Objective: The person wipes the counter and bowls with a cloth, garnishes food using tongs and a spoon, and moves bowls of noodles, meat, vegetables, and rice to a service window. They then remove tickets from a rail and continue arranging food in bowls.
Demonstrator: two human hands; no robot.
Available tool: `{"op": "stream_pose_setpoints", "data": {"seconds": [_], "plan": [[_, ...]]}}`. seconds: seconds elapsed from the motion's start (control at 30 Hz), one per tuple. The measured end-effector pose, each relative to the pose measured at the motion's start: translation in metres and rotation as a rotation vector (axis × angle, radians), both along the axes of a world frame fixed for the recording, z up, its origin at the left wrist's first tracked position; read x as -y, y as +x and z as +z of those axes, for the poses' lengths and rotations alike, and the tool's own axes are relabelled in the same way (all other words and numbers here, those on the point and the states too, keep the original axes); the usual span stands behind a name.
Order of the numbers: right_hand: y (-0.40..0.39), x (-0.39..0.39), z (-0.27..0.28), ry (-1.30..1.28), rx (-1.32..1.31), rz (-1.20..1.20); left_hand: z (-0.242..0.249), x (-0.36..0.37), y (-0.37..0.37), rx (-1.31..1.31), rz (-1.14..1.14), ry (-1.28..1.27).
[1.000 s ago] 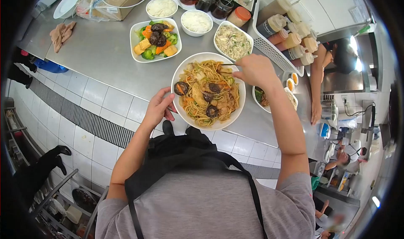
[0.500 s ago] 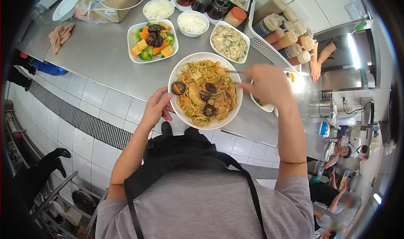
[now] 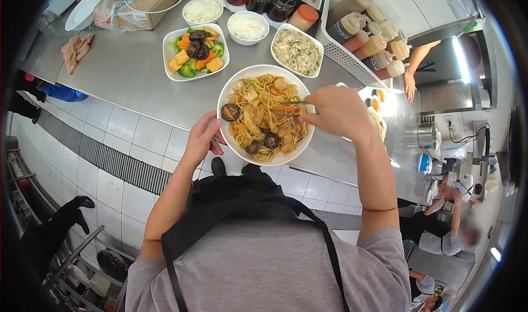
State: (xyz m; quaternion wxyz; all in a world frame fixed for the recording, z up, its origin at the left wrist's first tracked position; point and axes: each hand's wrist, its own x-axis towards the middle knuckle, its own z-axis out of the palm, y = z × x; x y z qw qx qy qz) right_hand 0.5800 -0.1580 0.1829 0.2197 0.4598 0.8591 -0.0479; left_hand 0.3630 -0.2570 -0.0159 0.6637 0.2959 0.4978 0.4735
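A round white bowl (image 3: 281, 160) of noodles (image 3: 268, 100) sits at the counter's front edge, with dark mushroom caps (image 3: 271, 141), carrot strips and pale pieces mixed in. My left hand (image 3: 203, 137) grips the bowl's left rim, thumb on top and fingers beneath. Over the bowl's right side, my right hand (image 3: 339, 111) is closed on thin metal tongs (image 3: 295, 102), their two arms reaching into the noodles. Just behind stand a square bowl of vegetables (image 3: 196, 51) with broccoli and mushrooms, and a white dish of fried rice (image 3: 297, 51).
Two bowls of white rice (image 3: 247, 25) stand farther back, near dark jars (image 3: 280, 7). A white basket (image 3: 352, 64) holds several sauce bottles. A cloth (image 3: 76, 53) lies at left. Another person's hand (image 3: 410, 85) rests at the counter's far right; co-workers are beyond.
My right hand has shifted slightly left and down, bringing the tongs deeper into the noodles. The noodles and mushrooms have been stirred about. My left hand keeps its hold on the rim.
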Motion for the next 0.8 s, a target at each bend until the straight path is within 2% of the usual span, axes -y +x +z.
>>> {"op": "stream_pose_setpoints", "data": {"seconds": [0.03, 0.13, 0.23, 0.37, 0.5, 0.6, 0.67, 0.8], "plan": [[0.002, 0.001, 0.003, 0.072, 0.026, -0.001, -0.001, 0.0, 0.0, -0.004, 0.001, 0.003], [0.003, -0.034, -0.005, 0.064, 0.082, -0.083, -0.001, 0.0, 0.001, -0.011, 0.004, 0.003], [0.006, -0.065, -0.041, 0.045, 0.048, -0.071, -0.002, 0.0, 0.001, -0.013, 0.006, 0.004], [0.006, -0.06, -0.047, -0.071, -0.01, -0.08, -0.002, 0.0, 0.0, -0.01, 0.004, 0.015], [0.001, -0.019, -0.013, -0.034, 0.084, -0.011, -0.003, 0.001, 0.0, -0.02, 0.015, -0.002], [0.001, -0.009, -0.007, 0.046, 0.139, 0.006, -0.004, -0.001, 0.0, -0.02, 0.008, 0.01], [-0.009, -0.01, -0.001, 0.043, -0.002, 0.006, -0.004, 0.0, 0.0, -0.015, 0.003, 0.008], [-0.028, -0.032, -0.033, 0.041, 0.014, -0.002, -0.003, -0.001, 0.001, -0.005, -0.001, 0.007]]}}
